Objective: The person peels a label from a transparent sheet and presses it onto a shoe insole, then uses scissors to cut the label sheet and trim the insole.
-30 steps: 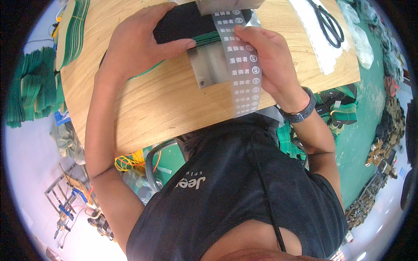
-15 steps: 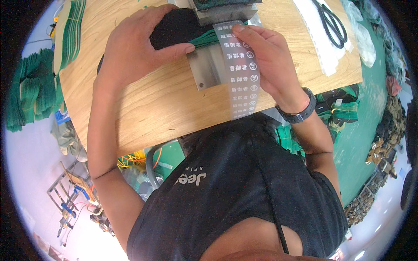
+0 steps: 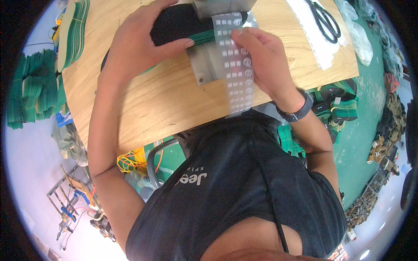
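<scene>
My left hand [image 3: 133,50] wraps round a stack of black insoles [image 3: 178,25] with green edges, its thumb along the near side. A long translucent strip of film [image 3: 237,78] with white printed marks hangs over the stack's right end and runs back toward my body. Between finger and thumb, my right hand [image 3: 267,58] pinches that strip near the stack. Under the stack's near edge lies a flat metal plate [image 3: 202,69] with a small hole. A metal block [image 3: 222,6] stands just beyond the stack, cut off by the frame's top.
The wooden table [image 3: 165,108] has more green-edged insoles [image 3: 75,37] at its far left. White sheets [image 3: 311,43] and black-handled scissors [image 3: 325,21] lie at the right. Bundled insoles [image 3: 344,108] are below the right edge; green stacks [image 3: 37,87] stand beyond the left edge.
My right hand has come slightly nearer to me along the stack's end, and the strip is smeared by motion. My left hand keeps its grip. The whole view has shifted a little.
</scene>
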`<state>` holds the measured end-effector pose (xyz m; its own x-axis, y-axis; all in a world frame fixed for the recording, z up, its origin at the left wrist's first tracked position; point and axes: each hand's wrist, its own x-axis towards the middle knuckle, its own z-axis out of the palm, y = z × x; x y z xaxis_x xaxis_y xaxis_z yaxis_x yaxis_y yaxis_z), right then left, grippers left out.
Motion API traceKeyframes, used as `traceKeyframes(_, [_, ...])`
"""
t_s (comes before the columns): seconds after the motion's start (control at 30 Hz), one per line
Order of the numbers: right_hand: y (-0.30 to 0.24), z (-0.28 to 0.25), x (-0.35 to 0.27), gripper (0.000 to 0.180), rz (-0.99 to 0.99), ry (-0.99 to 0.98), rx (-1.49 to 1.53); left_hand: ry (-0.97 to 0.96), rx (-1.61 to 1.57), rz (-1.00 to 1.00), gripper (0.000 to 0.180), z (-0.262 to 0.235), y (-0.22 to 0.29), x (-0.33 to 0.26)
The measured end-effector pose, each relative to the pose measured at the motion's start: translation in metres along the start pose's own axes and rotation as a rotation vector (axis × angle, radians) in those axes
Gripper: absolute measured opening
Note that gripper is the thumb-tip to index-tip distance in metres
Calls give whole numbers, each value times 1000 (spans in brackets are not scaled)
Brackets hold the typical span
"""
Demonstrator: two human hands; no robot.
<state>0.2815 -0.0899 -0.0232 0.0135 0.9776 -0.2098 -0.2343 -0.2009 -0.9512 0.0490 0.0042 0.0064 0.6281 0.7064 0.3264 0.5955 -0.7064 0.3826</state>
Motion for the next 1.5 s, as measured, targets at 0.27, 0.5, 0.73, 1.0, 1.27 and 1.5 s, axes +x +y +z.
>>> traceKeyframes(0.27, [-10,-14,-51,21,-36,237,85,85,-150,57,38,7,-6,-5])
traceKeyframes(0.5, [-18,-11,-16,21,20,222,215,240,-364,-262,17,-6,-24,-13])
traceKeyframes(0.73, [-12,-3,6,23,88,1,88,117,-421,-290,19,-5,-43,-18])
traceKeyframes(1.0, [-11,-3,6,23,93,2,79,19,-182,-327,20,-3,-73,-27])
traceKeyframes(1.27, [-9,2,10,24,102,37,-13,133,-161,-70,33,2,-38,-21])
traceKeyframes(1.5, [-4,-1,9,26,63,54,-20,40,-64,-26,44,7,4,-4])
